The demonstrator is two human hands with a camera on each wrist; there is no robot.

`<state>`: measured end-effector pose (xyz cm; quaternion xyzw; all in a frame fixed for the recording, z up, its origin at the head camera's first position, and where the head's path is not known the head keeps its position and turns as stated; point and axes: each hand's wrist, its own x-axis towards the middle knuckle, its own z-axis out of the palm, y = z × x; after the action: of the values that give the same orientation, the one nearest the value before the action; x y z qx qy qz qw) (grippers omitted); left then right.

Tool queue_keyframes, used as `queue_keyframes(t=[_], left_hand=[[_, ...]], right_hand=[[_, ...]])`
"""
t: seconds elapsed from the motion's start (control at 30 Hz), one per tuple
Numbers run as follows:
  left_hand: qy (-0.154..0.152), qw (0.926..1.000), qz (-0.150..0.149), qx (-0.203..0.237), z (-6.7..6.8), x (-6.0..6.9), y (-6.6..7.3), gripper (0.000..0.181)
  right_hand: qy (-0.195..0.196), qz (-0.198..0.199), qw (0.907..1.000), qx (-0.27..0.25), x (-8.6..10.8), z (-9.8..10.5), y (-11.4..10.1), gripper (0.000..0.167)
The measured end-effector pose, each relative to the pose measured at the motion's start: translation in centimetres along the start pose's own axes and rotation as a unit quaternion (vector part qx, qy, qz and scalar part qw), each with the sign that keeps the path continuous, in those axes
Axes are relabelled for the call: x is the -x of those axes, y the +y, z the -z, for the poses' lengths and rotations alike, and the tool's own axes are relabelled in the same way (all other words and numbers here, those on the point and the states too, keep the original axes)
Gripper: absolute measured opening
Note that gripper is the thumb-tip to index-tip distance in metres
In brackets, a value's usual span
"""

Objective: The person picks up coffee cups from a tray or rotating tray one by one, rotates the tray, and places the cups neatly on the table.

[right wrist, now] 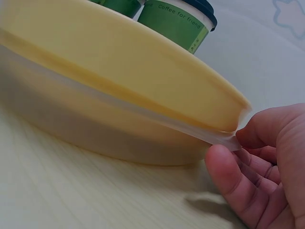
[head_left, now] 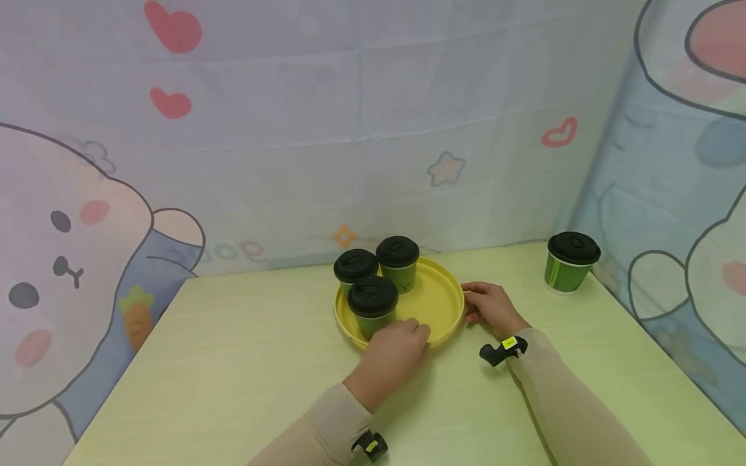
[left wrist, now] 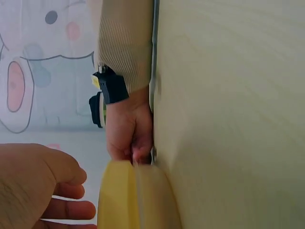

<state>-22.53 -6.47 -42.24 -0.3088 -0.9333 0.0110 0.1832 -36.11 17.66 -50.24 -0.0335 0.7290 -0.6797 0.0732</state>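
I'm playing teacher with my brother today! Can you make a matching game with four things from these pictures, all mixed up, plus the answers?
Things
1. tray
2. lid of the front cup
3. right hand
4. rightmost cup

Matches
A. black
B. standing off the tray
C. yellow
D. pinching the tray's edge

Right pairs: 1-C, 2-A, 3-D, 4-B

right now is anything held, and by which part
The right grip pinches the yellow tray by its right rim; whether the left grip holds it can't be told.
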Motion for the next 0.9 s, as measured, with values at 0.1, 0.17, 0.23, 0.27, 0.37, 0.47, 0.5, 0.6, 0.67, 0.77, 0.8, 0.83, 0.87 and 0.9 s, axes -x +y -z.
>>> queue_keyframes(t=[0.1, 0.17, 0.23, 0.27, 0.37, 0.47, 0.5, 0.6, 0.67, 0.77, 0.8, 0.83, 0.87, 0.9], left_hand=[[-0.035, 0.9989, 0.024, 0.019, -0.3, -1.4, 0.9, 0.017], [-0.054, 0.9974, 0.038, 0.029, -0.7, -2.3, 1.4, 0.018], [-0.067, 0.9958, 0.051, 0.034, -1.1, -3.1, 1.9, 0.017], [-0.071, 0.9951, 0.058, 0.036, -1.3, -3.4, 2.2, 0.017], [-0.080, 0.9929, 0.080, 0.034, -1.7, -4.2, 2.8, 0.016], [-0.084, 0.9908, 0.101, 0.032, -1.9, -4.8, 3.3, 0.016], [-0.086, 0.9903, 0.106, 0.029, -1.9, -5.0, 3.3, 0.016], [-0.089, 0.9889, 0.116, 0.023, -2.2, -5.4, 3.4, 0.015], [-0.090, 0.9886, 0.119, 0.019, -2.4, -5.6, 3.4, 0.015], [-0.094, 0.9890, 0.114, 0.017, -2.6, -5.7, 3.3, 0.014], [-0.095, 0.9892, 0.110, 0.017, -2.7, -5.8, 3.3, 0.014], [-0.096, 0.9896, 0.106, 0.016, -2.7, -5.8, 3.3, 0.014], [-0.098, 0.9899, 0.102, 0.015, -2.7, -5.8, 3.3, 0.014], [-0.100, 0.9900, 0.099, 0.014, -2.7, -5.8, 3.3, 0.013]], right_hand=[[0.003, -0.002, 1.0000, 0.003, 0.1, 0.0, -0.1, 0.038], [0.005, -0.005, 1.0000, 0.003, 0.1, -0.1, -0.1, 0.038], [0.005, -0.008, 1.0000, 0.004, 0.1, -0.1, -0.1, 0.038], [0.005, -0.008, 0.9999, 0.005, 0.1, -0.2, -0.2, 0.038], [0.006, -0.010, 0.9999, 0.007, 0.0, -0.2, -0.2, 0.038], [0.006, -0.009, 0.9999, 0.007, 0.0, -0.2, -0.2, 0.039], [0.006, -0.010, 0.9999, 0.006, 0.0, -0.1, -0.2, 0.039], [0.003, -0.013, 0.9999, 0.004, -0.1, 0.0, -0.1, 0.040], [-0.002, -0.014, 0.9999, 0.001, -0.2, 0.1, -0.1, 0.041], [-0.007, -0.018, 0.9998, -0.002, -0.2, 0.3, -0.1, 0.041], [-0.008, -0.018, 0.9998, -0.003, -0.3, 0.3, -0.1, 0.041], [-0.009, -0.017, 0.9998, -0.002, -0.2, 0.4, -0.1, 0.041], [-0.009, -0.017, 0.9998, -0.002, -0.2, 0.4, -0.1, 0.041], [-0.008, -0.016, 0.9998, -0.001, -0.2, 0.4, -0.1, 0.041]])
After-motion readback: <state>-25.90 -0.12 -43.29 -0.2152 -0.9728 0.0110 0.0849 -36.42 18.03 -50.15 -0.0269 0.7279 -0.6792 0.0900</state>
